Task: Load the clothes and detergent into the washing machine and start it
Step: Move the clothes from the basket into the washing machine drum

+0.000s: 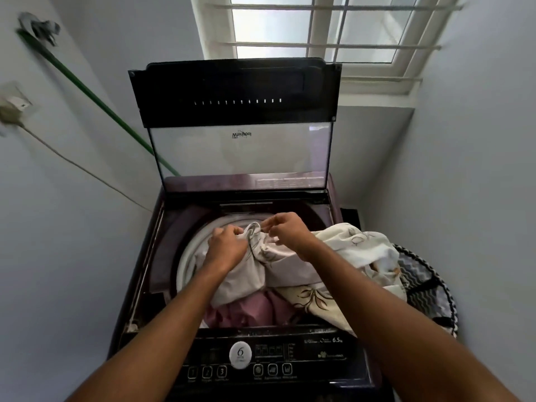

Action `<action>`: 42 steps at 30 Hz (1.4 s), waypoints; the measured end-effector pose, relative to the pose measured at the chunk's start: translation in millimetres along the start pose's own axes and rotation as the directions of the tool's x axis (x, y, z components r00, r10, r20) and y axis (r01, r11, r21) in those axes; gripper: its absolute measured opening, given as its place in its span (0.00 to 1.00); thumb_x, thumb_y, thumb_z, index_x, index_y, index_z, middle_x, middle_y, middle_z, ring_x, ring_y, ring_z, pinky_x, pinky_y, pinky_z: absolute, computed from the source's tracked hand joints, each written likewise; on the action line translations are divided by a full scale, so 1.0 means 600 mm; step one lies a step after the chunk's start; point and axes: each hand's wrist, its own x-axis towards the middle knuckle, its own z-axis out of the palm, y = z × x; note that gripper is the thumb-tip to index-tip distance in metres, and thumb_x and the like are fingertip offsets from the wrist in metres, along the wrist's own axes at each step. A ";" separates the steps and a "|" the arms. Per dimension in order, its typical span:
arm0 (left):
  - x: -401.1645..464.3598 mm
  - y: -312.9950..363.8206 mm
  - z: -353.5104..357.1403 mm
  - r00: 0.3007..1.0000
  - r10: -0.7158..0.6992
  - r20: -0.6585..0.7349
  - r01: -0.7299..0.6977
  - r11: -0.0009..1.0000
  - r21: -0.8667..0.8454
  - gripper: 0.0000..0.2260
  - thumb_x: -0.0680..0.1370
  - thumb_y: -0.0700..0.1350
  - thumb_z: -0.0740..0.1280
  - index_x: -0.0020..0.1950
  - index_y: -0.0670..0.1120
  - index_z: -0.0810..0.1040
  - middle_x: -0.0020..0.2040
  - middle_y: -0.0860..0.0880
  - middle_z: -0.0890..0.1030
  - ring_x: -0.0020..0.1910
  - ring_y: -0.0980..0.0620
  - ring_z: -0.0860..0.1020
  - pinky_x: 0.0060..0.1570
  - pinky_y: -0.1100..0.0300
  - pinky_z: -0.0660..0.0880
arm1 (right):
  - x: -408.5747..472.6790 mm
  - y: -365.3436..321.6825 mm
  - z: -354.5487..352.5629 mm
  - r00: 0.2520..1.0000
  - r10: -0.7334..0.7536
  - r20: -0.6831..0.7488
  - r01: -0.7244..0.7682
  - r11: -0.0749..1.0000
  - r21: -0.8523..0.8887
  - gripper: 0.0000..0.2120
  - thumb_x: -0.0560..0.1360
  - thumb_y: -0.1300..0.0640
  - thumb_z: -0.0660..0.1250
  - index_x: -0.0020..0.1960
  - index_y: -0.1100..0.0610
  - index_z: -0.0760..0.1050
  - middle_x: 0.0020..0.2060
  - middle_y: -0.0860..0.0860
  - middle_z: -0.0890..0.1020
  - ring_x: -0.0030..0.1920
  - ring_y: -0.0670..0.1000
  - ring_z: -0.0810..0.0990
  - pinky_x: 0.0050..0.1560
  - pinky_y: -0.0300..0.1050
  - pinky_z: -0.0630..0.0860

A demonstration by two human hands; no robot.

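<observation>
Head view, left hand and right hand both gripping cream sheet over washer drum

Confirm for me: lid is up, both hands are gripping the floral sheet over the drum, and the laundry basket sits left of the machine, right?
Not quite: the head view shows the laundry basket right of the machine, not left. The rest holds.

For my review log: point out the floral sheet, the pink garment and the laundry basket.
floral sheet (293, 264): head view, bunched fold over the drum.
pink garment (246, 310): head view, crumpled middle.
laundry basket (446, 297): head view, patterned rim.
</observation>
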 end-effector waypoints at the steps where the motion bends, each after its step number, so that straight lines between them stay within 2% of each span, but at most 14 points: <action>1: -0.007 0.014 0.008 0.999 0.051 -0.008 -0.050 0.997 0.064 0.14 0.73 0.50 0.67 0.59 0.53 0.79 0.63 0.45 0.74 0.63 0.43 0.73 0.65 0.49 0.71 | 0.000 0.003 -0.014 0.996 -0.048 -0.080 0.041 0.995 -0.088 0.10 0.73 0.69 0.66 0.50 0.62 0.83 0.45 0.57 0.85 0.41 0.50 0.80 0.41 0.43 0.76; 5: -0.041 0.103 0.058 0.906 0.419 0.062 -0.420 0.908 -0.006 0.14 0.72 0.42 0.69 0.56 0.53 0.81 0.58 0.49 0.76 0.59 0.49 0.75 0.63 0.55 0.71 | -0.012 0.024 -0.098 0.908 -0.238 -0.345 0.104 0.926 -0.363 0.17 0.69 0.66 0.66 0.56 0.57 0.81 0.52 0.54 0.83 0.54 0.53 0.80 0.59 0.47 0.77; 8: -0.066 0.163 0.111 0.767 0.612 0.191 -0.619 0.785 -0.029 0.16 0.72 0.40 0.71 0.60 0.46 0.80 0.60 0.47 0.76 0.60 0.48 0.75 0.64 0.60 0.69 | -0.032 0.057 -0.165 0.908 -0.162 -0.386 -0.039 0.886 -0.463 0.28 0.68 0.57 0.71 0.68 0.52 0.72 0.62 0.54 0.77 0.64 0.58 0.72 0.64 0.58 0.72; 11: -0.090 0.207 0.171 0.667 0.698 0.262 -0.733 0.678 0.056 0.23 0.71 0.44 0.73 0.66 0.46 0.76 0.66 0.45 0.72 0.63 0.44 0.71 0.67 0.54 0.67 | -0.062 0.098 -0.232 0.942 0.007 -0.337 -0.186 0.844 -0.503 0.23 0.70 0.49 0.68 0.65 0.49 0.76 0.63 0.53 0.78 0.66 0.60 0.73 0.64 0.56 0.72; 13: -0.098 0.227 0.208 0.632 0.706 0.320 -0.757 0.650 0.061 0.29 0.70 0.46 0.75 0.70 0.47 0.73 0.69 0.44 0.71 0.67 0.44 0.69 0.70 0.52 0.64 | -0.080 0.134 -0.271 0.970 0.088 -0.227 -0.204 0.803 -0.560 0.20 0.72 0.56 0.65 0.64 0.51 0.76 0.60 0.55 0.80 0.63 0.59 0.76 0.59 0.48 0.73; 15: -0.100 0.244 0.235 0.610 0.702 0.368 -0.776 0.623 0.097 0.31 0.70 0.48 0.75 0.72 0.48 0.71 0.70 0.44 0.70 0.70 0.44 0.67 0.72 0.54 0.61 | -0.098 0.167 -0.297 0.980 0.161 -0.113 -0.197 0.802 -0.564 0.28 0.73 0.63 0.66 0.72 0.57 0.68 0.64 0.57 0.78 0.64 0.57 0.75 0.58 0.42 0.72; 18: -0.094 0.256 0.254 0.609 0.666 0.430 -0.789 0.562 0.247 0.34 0.69 0.53 0.75 0.73 0.52 0.68 0.72 0.48 0.69 0.73 0.48 0.65 0.71 0.56 0.58 | -0.102 0.217 -0.311 0.958 0.286 0.030 -0.217 0.785 -0.580 0.43 0.69 0.59 0.73 0.78 0.53 0.55 0.72 0.58 0.67 0.72 0.57 0.66 0.68 0.44 0.66; 21: -0.089 0.260 0.254 0.649 0.619 0.443 -0.758 0.573 0.311 0.35 0.68 0.53 0.77 0.73 0.54 0.69 0.72 0.53 0.68 0.71 0.49 0.63 0.69 0.58 0.56 | -0.080 0.265 -0.302 0.931 0.361 0.053 -0.215 0.659 -0.721 0.55 0.62 0.48 0.74 0.77 0.40 0.42 0.79 0.58 0.48 0.79 0.64 0.47 0.76 0.64 0.52; 24: -0.087 0.258 0.255 0.713 0.560 0.422 -0.689 0.672 0.271 0.38 0.66 0.54 0.80 0.73 0.55 0.70 0.73 0.54 0.68 0.68 0.46 0.61 0.64 0.63 0.56 | -0.065 0.288 -0.284 0.952 0.304 0.030 -0.191 0.668 -0.720 0.56 0.62 0.45 0.77 0.77 0.41 0.43 0.78 0.57 0.49 0.75 0.67 0.59 0.72 0.65 0.61; 28: -0.085 0.250 0.262 0.751 0.536 0.385 -0.642 0.730 0.237 0.37 0.62 0.56 0.81 0.69 0.55 0.75 0.70 0.56 0.70 0.65 0.48 0.61 0.61 0.67 0.55 | -0.068 0.285 -0.262 0.985 0.172 -0.018 -0.146 0.771 -0.620 0.43 0.69 0.55 0.74 0.76 0.53 0.53 0.62 0.61 0.74 0.60 0.63 0.77 0.55 0.51 0.76; 32: -0.085 0.242 0.268 0.749 0.576 0.328 -0.643 0.751 0.149 0.22 0.63 0.54 0.81 0.55 0.54 0.83 0.62 0.59 0.75 0.61 0.52 0.63 0.53 0.79 0.53 | -0.076 0.279 -0.248 0.988 0.042 -0.145 -0.111 0.857 -0.504 0.17 0.73 0.52 0.66 0.61 0.55 0.71 0.52 0.60 0.82 0.54 0.63 0.80 0.48 0.47 0.73; 34: -0.086 0.236 0.265 0.762 0.588 0.272 -0.631 0.768 0.107 0.17 0.66 0.55 0.79 0.53 0.54 0.84 0.60 0.59 0.77 0.61 0.51 0.66 0.54 0.78 0.56 | -0.076 0.266 -0.247 0.977 0.010 -0.213 -0.115 0.866 -0.487 0.10 0.73 0.50 0.64 0.47 0.56 0.76 0.49 0.60 0.83 0.53 0.63 0.80 0.44 0.45 0.70; 37: -0.086 0.224 0.248 0.766 0.605 0.219 -0.625 0.780 0.031 0.15 0.72 0.51 0.75 0.56 0.48 0.82 0.58 0.53 0.78 0.58 0.49 0.74 0.59 0.63 0.67 | -0.082 0.227 -0.247 0.946 0.006 -0.324 -0.155 0.886 -0.436 0.08 0.67 0.51 0.61 0.33 0.54 0.68 0.42 0.61 0.83 0.44 0.62 0.80 0.39 0.43 0.66; 42: -0.075 0.193 0.185 0.840 0.535 0.085 -0.517 0.839 -0.169 0.06 0.77 0.49 0.69 0.51 0.50 0.78 0.47 0.52 0.78 0.46 0.54 0.76 0.45 0.61 0.70 | -0.069 0.127 -0.220 0.894 -0.117 -0.433 -0.088 0.900 -0.426 0.10 0.60 0.54 0.59 0.33 0.58 0.74 0.36 0.59 0.83 0.38 0.60 0.79 0.36 0.44 0.70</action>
